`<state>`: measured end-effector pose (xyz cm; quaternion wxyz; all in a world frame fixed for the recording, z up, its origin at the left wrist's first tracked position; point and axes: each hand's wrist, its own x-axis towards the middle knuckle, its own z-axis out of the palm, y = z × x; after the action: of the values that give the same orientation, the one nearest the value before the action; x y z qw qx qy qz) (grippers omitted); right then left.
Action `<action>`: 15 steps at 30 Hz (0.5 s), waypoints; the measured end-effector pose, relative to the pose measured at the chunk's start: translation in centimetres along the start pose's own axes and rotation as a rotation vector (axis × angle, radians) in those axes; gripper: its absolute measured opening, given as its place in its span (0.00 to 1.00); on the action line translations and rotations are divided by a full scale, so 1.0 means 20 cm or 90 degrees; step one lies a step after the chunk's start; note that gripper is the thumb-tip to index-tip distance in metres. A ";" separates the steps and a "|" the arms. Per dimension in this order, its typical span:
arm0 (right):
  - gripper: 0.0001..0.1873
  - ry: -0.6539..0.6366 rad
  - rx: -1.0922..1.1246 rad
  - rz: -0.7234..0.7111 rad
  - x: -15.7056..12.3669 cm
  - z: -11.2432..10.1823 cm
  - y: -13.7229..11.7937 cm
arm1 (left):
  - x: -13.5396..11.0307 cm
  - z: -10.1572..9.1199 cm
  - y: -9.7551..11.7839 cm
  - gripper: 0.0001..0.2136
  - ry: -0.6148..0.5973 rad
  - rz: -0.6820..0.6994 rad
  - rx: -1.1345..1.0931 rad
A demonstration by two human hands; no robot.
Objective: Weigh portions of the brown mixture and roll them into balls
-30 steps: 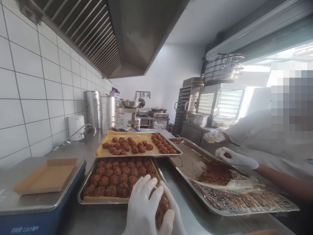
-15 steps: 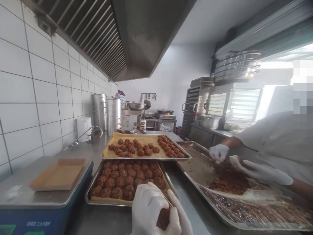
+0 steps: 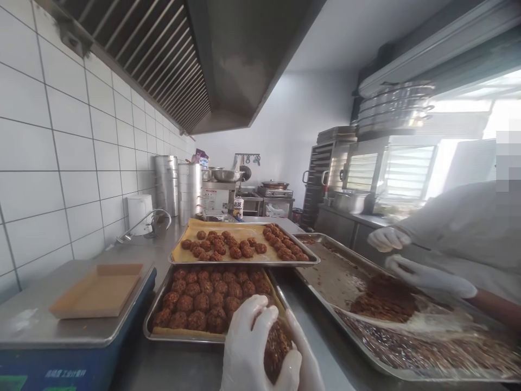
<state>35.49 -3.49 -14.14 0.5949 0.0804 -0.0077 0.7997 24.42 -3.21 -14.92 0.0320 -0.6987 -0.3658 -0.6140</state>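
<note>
Both my hands wear white gloves and are cupped together at the bottom middle. My left hand [image 3: 248, 347] and my right hand [image 3: 305, 361] press round a brown ball of filling [image 3: 277, 347]. Just beyond them lies a metal tray [image 3: 152, 320] full of brown balls [image 3: 207, 298]. A second tray [image 3: 303, 262] lined with yellow paper rests on its far end and holds several more balls.
A co-worker in white stands at the right, gloved hands [image 3: 407, 266] over a mound of brown filling [image 3: 382, 298] on a large film-lined tray [image 3: 325, 260]. A blue scale [image 3: 61, 358] with a cardboard tray [image 3: 97, 290] stands at left. Tall pots, a tap and ovens are behind.
The brown ball has turned between my cupped hands and shows more. The co-worker's hands lifted from the mound and shifted right. The view barely moved.
</note>
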 end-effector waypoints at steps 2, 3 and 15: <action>0.25 0.056 -0.105 -0.071 -0.02 0.00 0.03 | -0.01 0.01 0.00 0.25 -0.004 0.030 0.000; 0.23 0.090 -0.175 -0.122 -0.03 0.01 0.04 | -0.01 0.02 -0.01 0.25 -0.004 0.043 -0.007; 0.22 0.284 -0.915 -0.710 0.03 0.07 0.22 | 0.01 0.05 0.01 0.17 0.032 0.050 -0.058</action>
<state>31.36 -4.37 -12.25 0.7873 -0.4698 -0.3458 0.1995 25.35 -2.86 -14.93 0.0333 -0.6977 -0.3091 -0.6454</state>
